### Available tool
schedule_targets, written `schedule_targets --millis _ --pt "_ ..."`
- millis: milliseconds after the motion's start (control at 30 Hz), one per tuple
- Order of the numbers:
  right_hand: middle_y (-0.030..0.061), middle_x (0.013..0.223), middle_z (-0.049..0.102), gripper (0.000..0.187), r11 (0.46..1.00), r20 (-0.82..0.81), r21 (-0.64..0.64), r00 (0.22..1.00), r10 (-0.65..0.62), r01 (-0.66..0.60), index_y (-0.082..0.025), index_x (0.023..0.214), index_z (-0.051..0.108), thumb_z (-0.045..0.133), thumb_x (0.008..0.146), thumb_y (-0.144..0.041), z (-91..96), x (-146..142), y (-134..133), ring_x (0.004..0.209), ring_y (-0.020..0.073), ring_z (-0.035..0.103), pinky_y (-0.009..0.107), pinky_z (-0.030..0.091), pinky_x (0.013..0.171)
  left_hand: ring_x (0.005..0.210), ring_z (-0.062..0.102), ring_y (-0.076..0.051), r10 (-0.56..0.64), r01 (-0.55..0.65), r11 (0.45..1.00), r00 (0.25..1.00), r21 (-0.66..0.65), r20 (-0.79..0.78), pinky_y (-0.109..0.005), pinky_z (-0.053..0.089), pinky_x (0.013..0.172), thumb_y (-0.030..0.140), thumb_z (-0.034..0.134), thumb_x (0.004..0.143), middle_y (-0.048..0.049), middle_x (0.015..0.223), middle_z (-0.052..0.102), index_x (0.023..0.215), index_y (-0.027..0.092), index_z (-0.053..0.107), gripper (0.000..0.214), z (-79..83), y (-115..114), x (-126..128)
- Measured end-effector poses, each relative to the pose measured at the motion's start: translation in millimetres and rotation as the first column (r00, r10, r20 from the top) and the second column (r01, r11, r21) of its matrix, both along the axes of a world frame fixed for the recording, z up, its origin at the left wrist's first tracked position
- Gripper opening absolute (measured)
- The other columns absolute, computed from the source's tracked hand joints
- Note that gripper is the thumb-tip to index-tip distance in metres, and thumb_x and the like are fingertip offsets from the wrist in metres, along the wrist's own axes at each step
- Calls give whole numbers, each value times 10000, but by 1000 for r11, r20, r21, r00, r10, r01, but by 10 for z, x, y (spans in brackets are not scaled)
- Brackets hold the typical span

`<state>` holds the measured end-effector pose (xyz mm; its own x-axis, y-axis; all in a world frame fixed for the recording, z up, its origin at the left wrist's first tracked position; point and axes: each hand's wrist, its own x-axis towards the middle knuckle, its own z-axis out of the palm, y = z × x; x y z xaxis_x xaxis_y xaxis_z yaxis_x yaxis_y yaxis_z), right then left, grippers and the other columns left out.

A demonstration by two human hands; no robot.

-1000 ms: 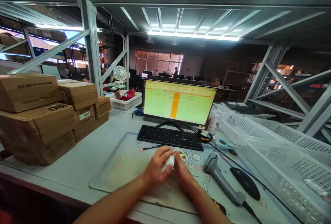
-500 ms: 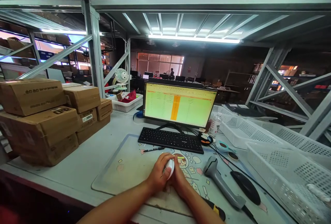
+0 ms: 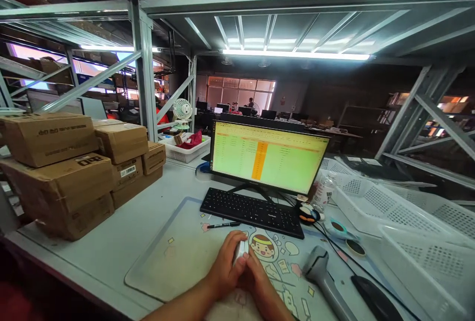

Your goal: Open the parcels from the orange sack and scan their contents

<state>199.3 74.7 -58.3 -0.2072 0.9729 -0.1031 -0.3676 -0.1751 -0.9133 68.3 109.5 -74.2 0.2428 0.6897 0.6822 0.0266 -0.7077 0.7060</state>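
Both my hands meet low in the middle of the view, cupped around a small white object [image 3: 241,252]. My left hand [image 3: 224,267] wraps its side, and my right hand [image 3: 260,281] presses against it from the other side; the fingers hide most of it, so its exact kind is unclear. Beneath them lies a printed cartoon desk mat [image 3: 178,256]. A black pen [image 3: 224,225] rests on the mat just above my left hand, below a black keyboard [image 3: 252,212].
A monitor [image 3: 267,158] showing a green spreadsheet stands behind the keyboard. Stacked cardboard boxes [image 3: 55,172] fill the desk's left side. To the right are a grey barcode scanner [image 3: 322,274], a black mouse [image 3: 374,298] and white perforated plastic baskets [image 3: 386,207]. Steel shelving surrounds the desk.
The whole scene has shifted down and right in the view as my head moved. My hands stay closed around the white object, with a slight change in its angle.
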Motion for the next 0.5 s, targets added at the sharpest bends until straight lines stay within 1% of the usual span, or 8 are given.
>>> schedule_targets --millis 67,167,233,300,367,400,433,500 --pt "105 1331 658 822 1000 19 14 1000 -16 16 -279 1435 572 794 744 -665 14 7 20 1207 348 615 466 567 882 1300 525 -317 9 -8 1000 1000 -20 18 -549 425 1129 609 372 1034 -148 1361 534 1364 228 505 522 1 9 -7" --pt "104 1333 667 750 990 125 106 987 -103 90 -247 1318 677 844 692 -625 -8 48 83 1317 365 546 494 508 1027 1296 527 -320 24 -23 999 999 -26 28 -551 427 1127 599 373 1037 -158 1354 534 1360 213 503 519 1 6 -5" --pt "100 1318 681 682 975 165 161 970 -179 153 -244 1217 734 841 682 -652 -63 81 136 1384 359 492 490 430 1134 1284 531 -323 38 -38 999 999 -8 21 -553 437 1118 581 379 1039 -162 1343 540 1351 210 511 502 16 -8 0" --pt "100 1316 686 659 962 155 151 956 -249 226 -245 1136 760 804 685 -724 -123 98 177 1404 349 476 474 386 1179 1269 537 -325 35 -35 998 999 53 -6 -551 452 1102 568 378 1039 -163 1334 548 1348 216 520 490 54 -26 5" --pt "111 1270 705 689 953 132 104 946 -296 283 -232 1057 767 776 657 -792 -148 91 189 1351 352 519 462 423 1145 1239 548 -322 0 10 987 998 160 -61 -546 469 1082 563 383 1032 -160 1310 562 1359 223 524 492 111 -40 0" --pt "112 1220 720 694 958 117 67 951 -287 280 -226 1025 763 768 648 -808 -136 81 179 1294 351 560 457 461 1102 1223 554 -319 -21 41 974 995 221 -93 -543 477 1072 559 391 1027 -161 1299 568 1373 222 519 499 142 -43 -6" --pt "107 1161 734 690 969 95 25 964 -247 246 -224 1010 756 755 655 -816 -106 68 160 1221 343 603 451 501 1044 1210 559 -317 -36 70 957 992 281 -124 -540 483 1062 554 399 1022 -162 1291 571 1388 220 511 508 173 -44 -15" --pt "85 1029 747 663 990 28 -57 992 -124 126 -224 1004 741 707 710 -817 1 49 104 1060 309 668 415 556 905 1218 555 -325 -41 105 911 985 398 -166 -544 483 1062 555 417 1012 -174 1300 570 1411 210 496 534 225 -43 -36"
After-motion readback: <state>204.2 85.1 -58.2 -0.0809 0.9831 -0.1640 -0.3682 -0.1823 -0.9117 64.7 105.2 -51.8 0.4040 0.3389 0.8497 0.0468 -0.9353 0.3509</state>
